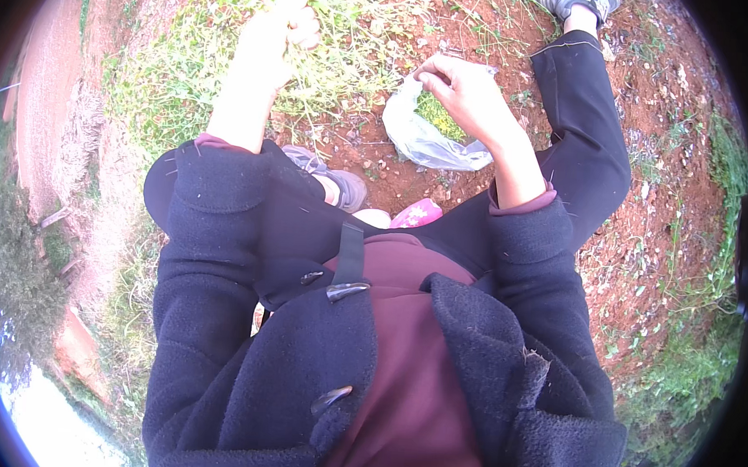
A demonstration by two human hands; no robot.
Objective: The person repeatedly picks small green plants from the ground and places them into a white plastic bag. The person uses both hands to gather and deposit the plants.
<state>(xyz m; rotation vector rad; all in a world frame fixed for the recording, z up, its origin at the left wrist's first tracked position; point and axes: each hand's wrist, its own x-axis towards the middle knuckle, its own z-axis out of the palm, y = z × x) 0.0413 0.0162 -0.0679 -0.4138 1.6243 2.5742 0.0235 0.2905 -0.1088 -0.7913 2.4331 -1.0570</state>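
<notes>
Ahead and to the left, my left hand (289, 31) is over a patch of green plants (340, 65). Its fingers are curled closed, but glare washes them out and I cannot make out what is in them. My right hand (462, 91) is over a clear plastic bag (428, 148) on the soil. The thumb and forefinger come together at the bag's upper left edge, pinching it. Inside the bag lies a heap of small yellow-green plant pieces (436, 113), partly hidden by that hand.
My legs are spread around the bag, with one shoe (347, 189) close in and the other shoe (578, 4) far right. A pink item with a white pattern (416, 214) shows between my thighs. Reddish stony soil (640, 245) and grass (692, 398) lie to the right.
</notes>
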